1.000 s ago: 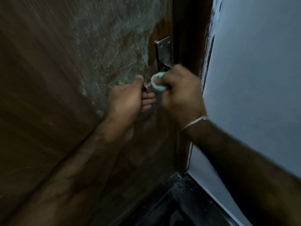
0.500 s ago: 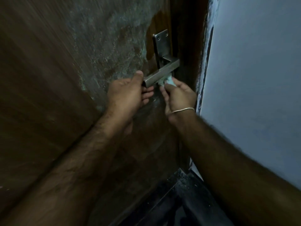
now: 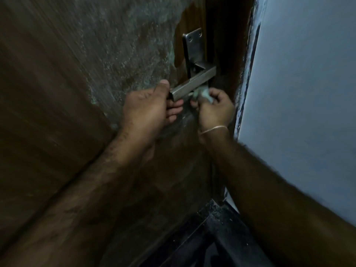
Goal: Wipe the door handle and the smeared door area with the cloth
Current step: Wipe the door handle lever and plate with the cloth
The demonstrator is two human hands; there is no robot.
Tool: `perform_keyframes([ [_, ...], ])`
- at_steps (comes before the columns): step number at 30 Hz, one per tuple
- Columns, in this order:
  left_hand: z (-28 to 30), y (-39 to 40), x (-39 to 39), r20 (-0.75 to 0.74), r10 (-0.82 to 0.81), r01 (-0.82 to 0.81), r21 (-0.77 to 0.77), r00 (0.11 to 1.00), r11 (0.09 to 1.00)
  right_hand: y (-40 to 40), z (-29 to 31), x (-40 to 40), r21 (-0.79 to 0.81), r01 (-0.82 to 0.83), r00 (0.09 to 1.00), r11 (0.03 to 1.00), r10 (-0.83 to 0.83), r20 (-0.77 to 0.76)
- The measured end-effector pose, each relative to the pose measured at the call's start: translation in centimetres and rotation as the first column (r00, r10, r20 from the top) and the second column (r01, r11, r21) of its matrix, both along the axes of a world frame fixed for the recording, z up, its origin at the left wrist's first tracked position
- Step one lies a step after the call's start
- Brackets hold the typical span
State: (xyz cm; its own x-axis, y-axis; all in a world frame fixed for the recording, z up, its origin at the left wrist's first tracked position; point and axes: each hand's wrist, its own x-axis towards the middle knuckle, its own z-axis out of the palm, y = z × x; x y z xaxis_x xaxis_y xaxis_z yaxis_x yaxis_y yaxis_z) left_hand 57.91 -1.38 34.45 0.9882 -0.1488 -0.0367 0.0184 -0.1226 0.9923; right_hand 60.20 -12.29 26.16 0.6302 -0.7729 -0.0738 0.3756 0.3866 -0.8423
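A steel lever door handle (image 3: 194,81) juts from its back plate (image 3: 193,49) on a dark brown wooden door (image 3: 48,93). My left hand (image 3: 148,110) grips the free end of the lever, thumb on top. My right hand (image 3: 213,110) is closed on a small pale green cloth (image 3: 202,94), which it holds against the underside of the lever close to the plate. Most of the cloth is hidden in my fingers. A wide greyish-green smear (image 3: 131,45) covers the door left of and above the handle.
A pale blue-grey wall (image 3: 298,93) stands to the right, past the dark door frame (image 3: 225,35). Flaked paint runs along the wall's edge (image 3: 248,60). Dark floor (image 3: 202,243) shows at the bottom.
My right hand has moved with the cloth from the top of the lever to underneath it. My left hand has kept its grip on the lever's end.
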Motion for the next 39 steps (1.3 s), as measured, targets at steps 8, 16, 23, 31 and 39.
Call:
perform_keyframes([
  [8, -0.1, 0.3, 0.3, -0.002, -0.012, 0.012, 0.01, 1.0, 1.0, 2.0, 1.5, 0.8, -0.169, 0.082, 0.982, 0.982, -0.05, 0.184],
  [16, -0.4, 0.5, 0.7, 0.046, -0.02, 0.018, 0.053, 0.999, 0.998, 1.8, 0.0, 1.2, -0.808, 0.044, 0.996, 0.588, -0.091, -0.012],
  [23, -0.6, 0.3, 1.2, 0.059, -0.015, 0.011, 0.06, 0.998, 0.998, 1.0, -1.2, 0.8, -0.819, 0.067, 0.984, 0.571, -0.174, -0.041],
  [31, -0.9, 0.6, 1.1, 0.119, -0.047, 0.039, 0.067, 0.992, 0.997, 1.2, -0.9, 0.1, -0.567, 0.125, 0.98, 0.814, -0.191, -0.059],
  [39, -0.6, 1.2, 0.4, 0.115, -0.023, 0.02, 0.027, 0.993, 0.999, -0.7, 2.1, -1.7, -0.032, 0.161, 0.983, 0.986, -0.157, 0.095],
])
